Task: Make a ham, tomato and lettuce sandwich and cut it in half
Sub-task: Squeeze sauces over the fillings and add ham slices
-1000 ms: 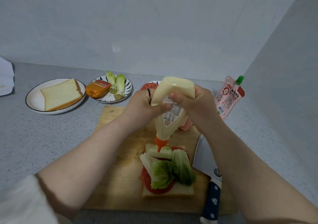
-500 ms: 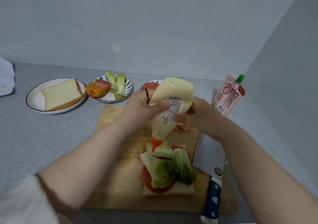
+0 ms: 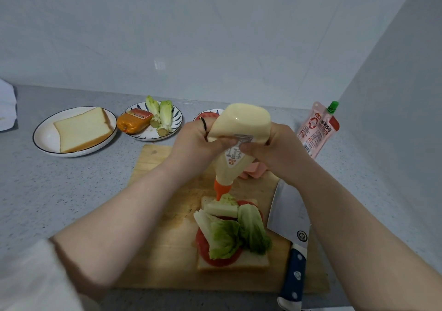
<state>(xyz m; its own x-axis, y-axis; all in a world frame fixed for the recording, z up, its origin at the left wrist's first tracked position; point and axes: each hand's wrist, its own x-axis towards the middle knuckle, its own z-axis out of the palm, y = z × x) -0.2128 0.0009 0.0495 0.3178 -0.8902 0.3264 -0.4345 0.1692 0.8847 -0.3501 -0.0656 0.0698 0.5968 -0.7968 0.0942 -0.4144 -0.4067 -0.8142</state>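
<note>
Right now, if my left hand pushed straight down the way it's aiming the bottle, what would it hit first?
The left hand grips the upturned squeeze bottle, so its orange nozzle leads. It would meet the lettuce at the far end of the sandwich first; the tip may touch, depth is unclear.

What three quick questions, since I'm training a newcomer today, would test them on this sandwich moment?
1. True or false: the left hand and right hand both grip the upturned sauce bottle, nozzle over the lettuce.
2. The knife lies: A) along the right side of the cutting board; B) on a plate; C) in a hand.
3. Fill in: the spare bread slice lies on a white ____.
Key: 1 true; 2 A; 3 plate.
</note>
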